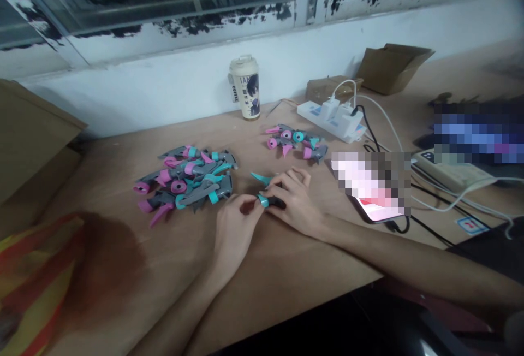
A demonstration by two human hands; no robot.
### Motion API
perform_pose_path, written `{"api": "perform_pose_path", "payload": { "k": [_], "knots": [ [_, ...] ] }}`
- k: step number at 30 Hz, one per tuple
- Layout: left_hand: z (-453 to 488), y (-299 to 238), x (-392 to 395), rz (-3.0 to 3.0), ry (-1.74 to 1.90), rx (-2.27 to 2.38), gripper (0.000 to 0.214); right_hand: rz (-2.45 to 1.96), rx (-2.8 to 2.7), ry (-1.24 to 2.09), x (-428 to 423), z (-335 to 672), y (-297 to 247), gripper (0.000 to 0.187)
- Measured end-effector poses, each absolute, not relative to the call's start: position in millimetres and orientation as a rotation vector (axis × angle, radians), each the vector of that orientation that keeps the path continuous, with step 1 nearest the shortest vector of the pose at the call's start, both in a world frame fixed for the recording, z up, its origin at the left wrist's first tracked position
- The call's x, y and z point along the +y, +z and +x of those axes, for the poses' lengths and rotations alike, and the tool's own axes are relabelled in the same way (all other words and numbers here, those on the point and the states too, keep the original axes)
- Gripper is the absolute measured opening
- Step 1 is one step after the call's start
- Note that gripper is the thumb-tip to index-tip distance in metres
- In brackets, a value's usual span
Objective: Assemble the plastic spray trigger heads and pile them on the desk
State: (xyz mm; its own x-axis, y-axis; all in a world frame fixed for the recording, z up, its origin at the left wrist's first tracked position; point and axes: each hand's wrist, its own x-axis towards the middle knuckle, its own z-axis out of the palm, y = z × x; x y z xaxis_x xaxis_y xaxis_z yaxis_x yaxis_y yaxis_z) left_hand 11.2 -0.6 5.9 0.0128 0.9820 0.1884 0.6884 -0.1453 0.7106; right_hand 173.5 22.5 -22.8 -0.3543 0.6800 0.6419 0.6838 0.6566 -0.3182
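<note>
A grey trigger spray head with a teal collar and teal trigger [263, 201] is held just above the wooden table between my two hands. My right hand [297, 203] wraps its fingers over the grey body, hiding much of it. At the collar end, the thumb and fingers of my left hand [237, 222] are pinched together against the rim. Left of my hands lies a large heap of similar spray heads [196, 173], grey with pink or teal parts. Beyond my right hand is a smaller group of spray heads [286, 135].
Behind stands a printed coffee cup [248, 91] near the wall. To the right are a white power strip [333, 118] with plugs, a lit phone [380, 211] and cables. Cardboard boxes [391, 69] stand at back right and far left. A yellow-red bag [36, 285] lies front left.
</note>
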Motion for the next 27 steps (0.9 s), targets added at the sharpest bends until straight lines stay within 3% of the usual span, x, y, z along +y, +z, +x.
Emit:
{"api": "perform_pose_path", "payload": {
  "k": [14, 22, 27],
  "knots": [
    [6, 5, 0, 2.166, 1.080, 1.802, 0.013, -1.115, -2.142, 0.051, 24, 174, -15, 0.012],
    [4, 12, 5, 1.591, 1.202, 1.369, 0.019, -1.174, -1.910, 0.386, 33, 182, -8, 0.020],
    [6, 15, 2, 1.620, 1.191, 1.325, 0.018, -1.054, -1.914, 0.431, 29, 178, -8, 0.020]
  ]
}}
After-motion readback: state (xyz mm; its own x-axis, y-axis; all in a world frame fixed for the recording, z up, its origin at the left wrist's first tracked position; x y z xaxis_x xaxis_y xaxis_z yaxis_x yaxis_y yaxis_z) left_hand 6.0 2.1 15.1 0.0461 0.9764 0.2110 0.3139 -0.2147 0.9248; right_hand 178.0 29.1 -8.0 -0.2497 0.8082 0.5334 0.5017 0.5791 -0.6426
